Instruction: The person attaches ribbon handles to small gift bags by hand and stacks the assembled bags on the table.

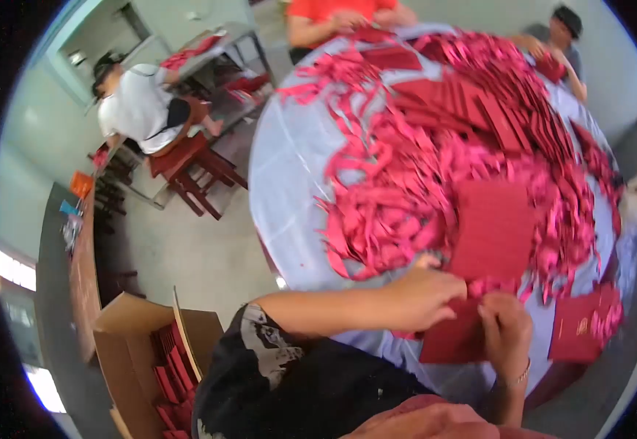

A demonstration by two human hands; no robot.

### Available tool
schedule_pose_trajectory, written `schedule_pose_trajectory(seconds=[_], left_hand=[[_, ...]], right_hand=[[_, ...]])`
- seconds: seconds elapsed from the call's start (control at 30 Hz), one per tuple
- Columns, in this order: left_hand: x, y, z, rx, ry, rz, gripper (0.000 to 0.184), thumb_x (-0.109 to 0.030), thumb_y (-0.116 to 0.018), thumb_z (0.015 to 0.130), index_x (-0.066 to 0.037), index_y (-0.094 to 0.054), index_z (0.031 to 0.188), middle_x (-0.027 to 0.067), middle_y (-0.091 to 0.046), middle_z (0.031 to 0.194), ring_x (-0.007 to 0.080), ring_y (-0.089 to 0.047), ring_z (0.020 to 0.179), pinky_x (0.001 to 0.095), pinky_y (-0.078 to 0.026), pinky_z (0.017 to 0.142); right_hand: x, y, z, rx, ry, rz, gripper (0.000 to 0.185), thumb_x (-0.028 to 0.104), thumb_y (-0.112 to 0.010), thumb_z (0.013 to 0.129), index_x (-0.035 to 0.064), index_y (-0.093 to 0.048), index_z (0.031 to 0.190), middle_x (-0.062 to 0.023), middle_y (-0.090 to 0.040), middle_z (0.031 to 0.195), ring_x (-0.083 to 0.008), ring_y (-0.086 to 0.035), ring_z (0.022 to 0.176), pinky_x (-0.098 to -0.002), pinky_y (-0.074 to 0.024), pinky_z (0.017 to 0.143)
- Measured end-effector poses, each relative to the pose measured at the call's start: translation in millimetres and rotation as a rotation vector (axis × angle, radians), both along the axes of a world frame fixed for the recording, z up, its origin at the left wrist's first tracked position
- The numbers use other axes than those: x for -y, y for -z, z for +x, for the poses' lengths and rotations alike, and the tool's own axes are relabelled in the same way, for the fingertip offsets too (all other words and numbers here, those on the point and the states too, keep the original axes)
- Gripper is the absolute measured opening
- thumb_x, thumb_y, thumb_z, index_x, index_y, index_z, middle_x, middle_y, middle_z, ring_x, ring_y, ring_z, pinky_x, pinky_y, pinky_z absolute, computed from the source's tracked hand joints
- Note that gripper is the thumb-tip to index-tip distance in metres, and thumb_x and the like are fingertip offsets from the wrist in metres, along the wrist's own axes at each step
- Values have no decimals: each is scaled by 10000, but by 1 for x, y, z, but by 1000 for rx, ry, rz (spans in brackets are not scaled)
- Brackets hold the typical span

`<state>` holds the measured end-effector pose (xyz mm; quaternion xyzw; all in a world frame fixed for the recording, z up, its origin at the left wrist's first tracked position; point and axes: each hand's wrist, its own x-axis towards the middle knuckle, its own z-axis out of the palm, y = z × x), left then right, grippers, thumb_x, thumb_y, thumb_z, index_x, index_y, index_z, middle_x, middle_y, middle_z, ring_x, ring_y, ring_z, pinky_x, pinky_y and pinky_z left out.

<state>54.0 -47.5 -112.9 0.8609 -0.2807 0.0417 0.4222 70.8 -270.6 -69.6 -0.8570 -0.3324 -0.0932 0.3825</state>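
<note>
Red piece [446, 340] held at near edge of bench [282, 164].
R hand [507, 328] grips its R side, thumb on face, prob. to steady it; L hand [427, 296] sits over its top, fingers curled, can't tell if pinching. Lower edge runs approx. L–R, facing wearer; long axis unclear, hands hide part. Just beyond, flat sheet [493, 228] points away lengthwise, amid loose ribbons [384, 219], prob. kept close for reach. Farther: stacks [472, 110], overlapped, maybe to save space.
</note>
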Motion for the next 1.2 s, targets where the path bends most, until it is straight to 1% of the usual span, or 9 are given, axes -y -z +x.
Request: schedule_pose_trajectory(seconds=[0.07,0.13,0.2,0.27,0.33,0.53,0.77,0.83,1.2], left_hand=[[-6,-3,5,-80,10,-14,277,-253,-746,837,-114,-619,1040,57,-672,944,256,-632,926,462,-359,963],[-7,-7,8,-66,-47,-51,236,-252,-772,813,-102,-647,945,58,-670,872,263,-630,853,415,-409,878],[-7,-24,7,-198,-81,-43,250,-180,-799,801,-60,-665,975,78,-654,847,231,-624,803,350,-480,735],[-6,-20,7,-117,-108,-68,284,-147,-811,795,-49,-674,1024,69,-646,851,204,-615,783,315,-492,681],[-5,-23,7,-252,-104,-40,301,-124,-814,789,-45,-680,1046,50,-644,870,168,-602,791,304,-492,696],[-3,-24,8,-205,-93,-38,295,-95,-820,774,-35,-687,1031,36,-642,866,139,-571,789,278,-473,709],[-3,-26,7,-104,-47,-9,310,-65,-825,722,-25,-679,993,63,-647,833,205,-593,816,307,-477,733],[-1,-25,7,-84,-37,-72,264,-83,-795,739,-44,-682,973,94,-675,840,293,-609,792,363,-465,841],[1,-17,3,11,-18,-23,290,-71,-792,724,-30,-679,988,122,-672,843,297,-644,764,407,-460,935]], right_hand=[[-5,-7,5,98,51,83,75,-25,-689,839,-26,-676,913,-168,-669,934,-303,-668,813,-340,-539,759],[5,-7,3,-28,92,75,152,-40,-667,857,-13,-697,1003,-158,-657,959,-283,-666,797,-330,-541,743],[7,-11,2,-189,88,58,242,-49,-657,863,3,-704,1094,-145,-643,920,-253,-662,781,-306,-539,707],[6,0,0,-273,23,217,273,-53,-655,863,13,-706,1123,-128,-626,882,-219,-656,754,-291,-530,659],[5,7,2,-204,4,181,280,-47,-660,860,13,-707,1129,-117,-629,848,-205,-653,732,-291,-522,634],[4,10,1,-258,23,124,117,44,-718,835,10,-694,943,-124,-645,832,-281,-657,719,-350,-536,631],[-13,28,-6,-47,36,183,119,73,-728,819,18,-636,871,-132,-637,816,-322,-651,716,-394,-533,619],[-15,30,-7,-34,43,186,123,69,-725,817,17,-625,867,-133,-634,812,-320,-651,713,-392,-533,619],[-11,22,-11,-3,-2,12,126,72,-714,788,26,-608,841,-116,-598,793,-299,-636,715,-388,-538,619]])
